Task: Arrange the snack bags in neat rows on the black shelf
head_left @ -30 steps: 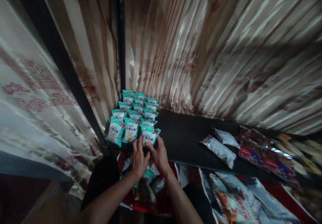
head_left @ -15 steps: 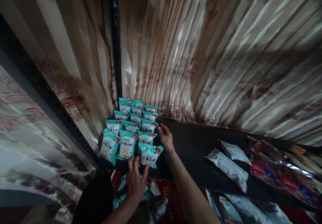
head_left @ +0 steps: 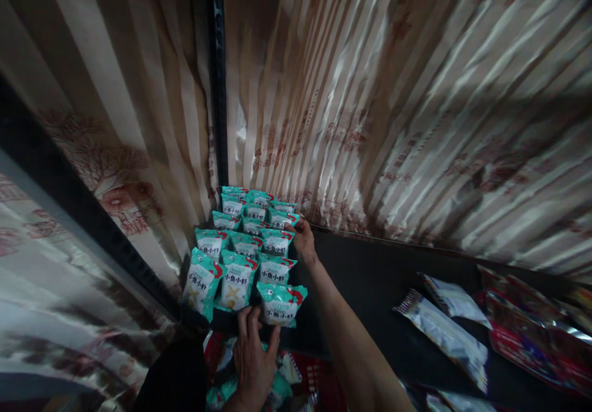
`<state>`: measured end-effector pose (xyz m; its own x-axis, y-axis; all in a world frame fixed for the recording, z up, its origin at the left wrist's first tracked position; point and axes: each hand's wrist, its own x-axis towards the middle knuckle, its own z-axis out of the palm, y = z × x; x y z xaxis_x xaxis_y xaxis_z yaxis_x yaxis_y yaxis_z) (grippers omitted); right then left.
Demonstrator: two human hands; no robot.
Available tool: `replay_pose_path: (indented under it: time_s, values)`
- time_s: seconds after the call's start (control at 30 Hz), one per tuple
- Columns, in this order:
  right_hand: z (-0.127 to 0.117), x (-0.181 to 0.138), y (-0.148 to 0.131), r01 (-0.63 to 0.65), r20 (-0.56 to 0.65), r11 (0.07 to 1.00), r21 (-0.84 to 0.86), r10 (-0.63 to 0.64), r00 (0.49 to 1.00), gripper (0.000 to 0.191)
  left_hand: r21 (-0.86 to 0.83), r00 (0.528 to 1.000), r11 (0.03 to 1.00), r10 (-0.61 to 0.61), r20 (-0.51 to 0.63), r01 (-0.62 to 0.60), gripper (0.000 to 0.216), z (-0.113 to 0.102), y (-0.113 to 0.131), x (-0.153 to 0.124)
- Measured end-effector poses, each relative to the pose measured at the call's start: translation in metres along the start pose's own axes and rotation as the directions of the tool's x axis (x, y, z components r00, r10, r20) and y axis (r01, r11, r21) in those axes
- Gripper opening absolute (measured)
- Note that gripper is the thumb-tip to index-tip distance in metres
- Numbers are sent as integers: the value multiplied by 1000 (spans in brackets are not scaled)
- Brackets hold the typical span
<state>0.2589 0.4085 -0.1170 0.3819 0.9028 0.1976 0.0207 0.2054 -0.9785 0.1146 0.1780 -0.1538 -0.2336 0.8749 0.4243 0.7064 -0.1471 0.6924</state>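
Several teal snack packets (head_left: 245,251) stand in three rows at the left end of a black shelf (head_left: 370,282). My left hand (head_left: 253,356) rests at the shelf's front edge, fingers spread against the front packet (head_left: 280,302) of the right row. My right hand (head_left: 303,239) reaches deep along the right side of the rows and touches a packet (head_left: 283,219) near the back; its fingers are curled, partly hidden behind the packets.
Striped shiny curtains (head_left: 393,103) hang behind and left of the shelf, with a black post (head_left: 217,79) in the corner. Silver packets (head_left: 446,335) and red packets (head_left: 531,332) lie on the shelf at right. More packets (head_left: 296,375) lie below the shelf edge.
My right hand has slid further back along the right row, toward the curtain. My left hand stays at the front packet. The view has tilted slightly upward.
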Motion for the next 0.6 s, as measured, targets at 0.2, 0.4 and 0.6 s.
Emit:
replay_pose_path:
  time_s: [0.2,0.4,0.6]
  values:
    - [-1,-6,-2,-70,-37,998,-8,69,997,45,32,1000,999,1,0,0,28,2,-1,-1]
    - [-18,-51,-20,-9,-28,996,-86,6,1000,45,44,999,999,-31,19,31,28,3,0,-1]
    - [-15,-64,-42,-108,243,994,-36,114,963,39,40,998,997,-59,10,59,29,2,2,1]
